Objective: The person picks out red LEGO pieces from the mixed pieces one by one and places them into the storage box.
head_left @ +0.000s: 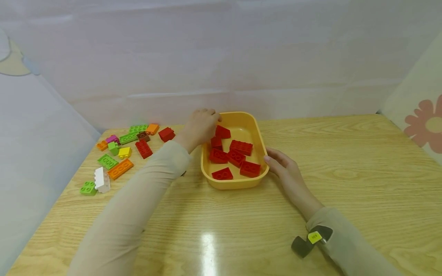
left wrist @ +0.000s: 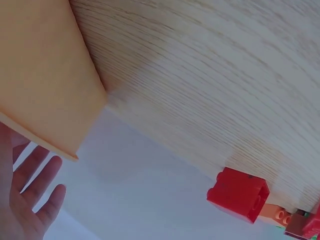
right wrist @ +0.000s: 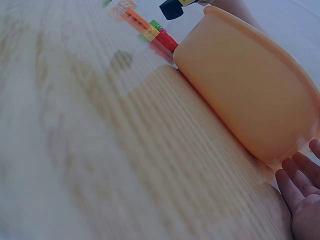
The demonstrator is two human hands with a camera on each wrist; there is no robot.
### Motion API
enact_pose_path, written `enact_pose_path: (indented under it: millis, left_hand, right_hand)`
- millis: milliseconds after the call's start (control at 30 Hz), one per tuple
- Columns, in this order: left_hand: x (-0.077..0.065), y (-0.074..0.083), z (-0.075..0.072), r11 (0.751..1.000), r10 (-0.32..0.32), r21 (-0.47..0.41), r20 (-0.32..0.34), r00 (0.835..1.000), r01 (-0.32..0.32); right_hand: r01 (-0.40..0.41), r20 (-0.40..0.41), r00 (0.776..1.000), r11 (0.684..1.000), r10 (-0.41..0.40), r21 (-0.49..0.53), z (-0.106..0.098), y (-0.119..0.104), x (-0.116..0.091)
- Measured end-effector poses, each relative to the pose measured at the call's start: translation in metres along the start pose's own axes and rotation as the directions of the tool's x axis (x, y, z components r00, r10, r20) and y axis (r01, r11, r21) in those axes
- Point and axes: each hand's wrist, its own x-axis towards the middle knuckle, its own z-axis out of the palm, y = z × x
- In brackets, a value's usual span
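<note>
A yellow plastic bin (head_left: pixel 238 184) stands on the table with several red toy bricks (head_left: pixel 241 147) inside. My left hand (head_left: pixel 203 124) is over the bin's far left rim; in the left wrist view its fingers (left wrist: pixel 44 177) are loosely spread beyond the rim, the thumb hidden. No brick shows in it. On the right side, my right hand (head_left: pixel 284 168) rests against the bin, thumb near the rim. The right wrist view shows its relaxed fingers (right wrist: pixel 297 175) along the bin's outer wall (right wrist: pixel 245 85). A single red brick (head_left: pixel 167 134) lies left of the left hand.
Loose bricks lie at the table's left: another red brick (head_left: pixel 143 148), an orange brick (head_left: pixel 120 169), a white brick (head_left: pixel 102 179), a yellow brick (head_left: pixel 124 153) and several green ones, including one green brick (head_left: pixel 108 161). A pale cloth wall (head_left: pixel 221 57) stands behind the table (head_left: pixel 345 161).
</note>
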Motion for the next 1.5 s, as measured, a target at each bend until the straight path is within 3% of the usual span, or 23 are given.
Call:
enact_pose_path:
  millis: [200, 367, 467, 1100, 1333, 1500]
  left_hand:
    - [-0.004, -0.01, -0.003, 1.0, 0.027, -0.003, -0.057, 0.998, -0.027]
    - [-0.014, -0.026, -0.005, 0.998, 0.05, -0.038, -0.146, 0.988, -0.056]
    - [-0.022, -0.035, -0.008, 0.996, 0.062, -0.049, -0.159, 0.985, -0.071]
    - [-0.088, -0.095, -0.027, 0.996, -0.046, -0.08, -0.075, 0.996, 0.04]
    - [-0.109, -0.112, -0.023, 0.978, -0.179, -0.107, 0.013, 0.984, 0.179]
    - [-0.122, -0.12, -0.014, 0.968, -0.222, -0.118, 0.014, 0.975, 0.222]
  right_hand:
    - [0.006, -0.008, 1.0, 1.0, -0.006, -0.007, 0.0, 0.0, 0.0]
    - [0.013, -0.012, 1.0, 1.0, -0.013, -0.007, 0.0, 0.0, 0.0]
    - [0.01, -0.013, 1.0, 1.0, -0.01, -0.008, 0.0, 0.0, 0.0]
    - [0.004, -0.008, 1.0, 1.0, -0.004, -0.003, 0.0, 0.001, 0.001]
    - [0.006, -0.007, 1.0, 1.0, -0.007, -0.008, -0.003, 0.002, 0.001]
    - [0.008, -0.007, 1.0, 1.0, -0.008, -0.01, -0.004, 0.003, 0.001]
